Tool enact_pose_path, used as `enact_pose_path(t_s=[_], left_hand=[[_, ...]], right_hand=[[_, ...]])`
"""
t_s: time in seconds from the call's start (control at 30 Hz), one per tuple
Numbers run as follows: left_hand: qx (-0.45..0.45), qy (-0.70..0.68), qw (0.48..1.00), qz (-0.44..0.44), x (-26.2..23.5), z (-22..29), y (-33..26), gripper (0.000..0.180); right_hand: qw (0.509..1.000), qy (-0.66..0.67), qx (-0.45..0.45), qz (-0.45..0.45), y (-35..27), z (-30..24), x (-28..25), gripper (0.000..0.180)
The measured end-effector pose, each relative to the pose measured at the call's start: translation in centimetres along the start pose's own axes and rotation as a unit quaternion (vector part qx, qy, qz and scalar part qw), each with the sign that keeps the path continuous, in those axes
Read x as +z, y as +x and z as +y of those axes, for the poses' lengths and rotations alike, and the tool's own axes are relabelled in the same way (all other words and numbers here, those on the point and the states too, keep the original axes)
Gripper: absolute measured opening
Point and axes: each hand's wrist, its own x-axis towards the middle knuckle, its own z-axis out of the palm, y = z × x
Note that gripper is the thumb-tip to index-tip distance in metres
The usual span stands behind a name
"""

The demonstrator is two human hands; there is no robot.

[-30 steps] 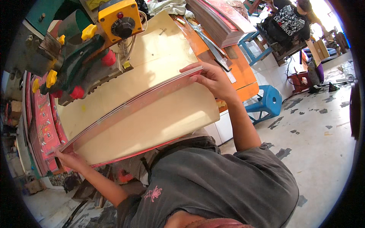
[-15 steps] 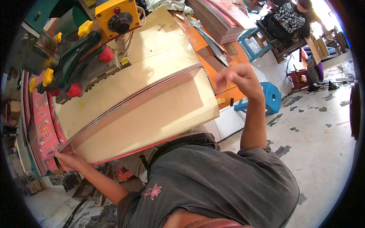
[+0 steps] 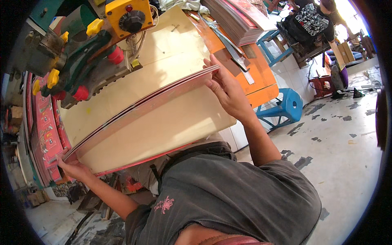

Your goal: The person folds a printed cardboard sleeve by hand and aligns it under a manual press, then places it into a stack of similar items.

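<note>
A stack of several thin, stiff boards (image 3: pixel 141 108) with pinkish faces and dark edges stands on its long edge, slanting across a cream work surface (image 3: pixel 163 139). My left hand (image 3: pixel 74 169) is closed on the near left end, thumb against the boards. At the far right end my right hand (image 3: pixel 230 92) clasps the boards, with its thumb on the near side and the fingers behind. Part of the right fingers is hidden by the boards.
Over the back left hangs a machine with a yellow control box (image 3: pixel 128 18) and green levers. Red printed sheets (image 3: pixel 45 130) lie left. An orange table (image 3: pixel 261 83) holds a long metal strip (image 3: pixel 233 51) and a board pile (image 3: pixel 234 22). A blue stool (image 3: pixel 290 104) and a co-worker (image 3: pixel 314 20) are right.
My right hand has come in from the right, where it was off the boards, and has taken hold of their far end. My left hand keeps its hold.
</note>
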Motion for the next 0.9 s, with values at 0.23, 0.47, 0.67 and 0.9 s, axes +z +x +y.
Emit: enact_pose_path(t_s=[0.23,0.47,0.67,0.9], left_hand=[[-0.021,-0.092,0.996,0.003,-0.9,-0.4,0.4,0.055],[0.006,0.019,0.999,-0.043,-5.4,-4.0,2.2,0.06],[0.02,0.171,0.985,-0.034,0.0,-0.1,-1.3,0.071],[-0.1,0.115,0.981,-0.118,3.5,3.1,-6.4,0.064]], right_hand=[[0.995,0.028,0.041,-0.087,1.4,-0.7,-1.7,0.041],[0.989,-0.055,0.057,-0.127,2.2,0.5,-3.1,0.033],[0.992,0.115,-0.013,-0.041,1.0,-0.5,-3.3,0.037],[0.981,0.185,0.038,0.048,0.4,0.7,-7.7,0.041]])
